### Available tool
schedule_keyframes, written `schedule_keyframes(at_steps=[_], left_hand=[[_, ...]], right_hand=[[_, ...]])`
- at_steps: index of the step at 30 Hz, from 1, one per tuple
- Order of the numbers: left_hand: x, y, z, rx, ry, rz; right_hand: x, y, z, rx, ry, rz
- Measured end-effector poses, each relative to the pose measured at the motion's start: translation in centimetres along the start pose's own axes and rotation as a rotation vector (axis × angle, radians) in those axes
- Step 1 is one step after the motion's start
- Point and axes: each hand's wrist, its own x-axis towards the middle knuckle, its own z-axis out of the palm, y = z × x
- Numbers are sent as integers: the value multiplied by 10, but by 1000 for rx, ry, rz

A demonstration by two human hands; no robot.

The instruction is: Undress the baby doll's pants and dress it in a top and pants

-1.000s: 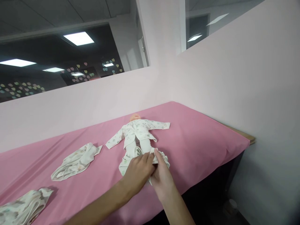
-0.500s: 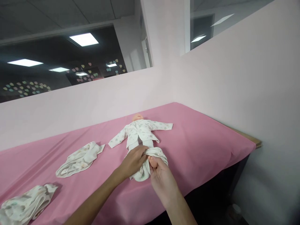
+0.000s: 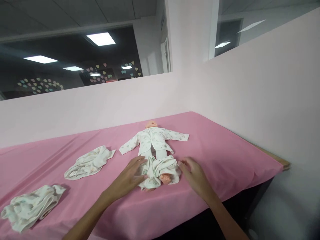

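A baby doll (image 3: 151, 124) lies on its back, wearing a white printed long-sleeved top (image 3: 152, 138). White printed pants (image 3: 165, 165) are bunched round its lower legs, and a bare foot (image 3: 165, 178) pokes out of the right-hand leg opening. Part of the other foot shows below the left-hand leg. My left hand (image 3: 130, 175) is at the left side of the pants, thumb and fingers apart, fingertips on the cloth. At their right edge, my right hand (image 3: 196, 175) has bent, loosely parted fingers touching or almost touching the fabric.
The doll lies near the front edge of a pink-covered table (image 3: 220, 153). To its left are a crumpled printed garment (image 3: 91, 163) and a folded printed cloth (image 3: 33, 206). Pale walls (image 3: 262, 93) with windows (image 3: 75, 50) border the back and right.
The bare foot now protrudes from the pants leg. My right hand has let go of the foot and moved right; my left hand has moved left off the bunched cloth. The view has shifted slightly.
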Motion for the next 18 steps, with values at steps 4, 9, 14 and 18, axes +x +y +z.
schedule_keyframes(at_steps=[4,9,14,18], left_hand=[[-6,-15,-5,-60,-72,-176],[7,-19,-5,-108,-88,-234],[8,-28,-3,-112,13,-230],[2,-38,1,80,-30,-135]], right_hand=[[36,-22,9,46,-161,-4],[64,-33,7,-147,-658,44],[73,-30,-10,-295,-912,10],[70,-27,-12,-382,-889,-41]])
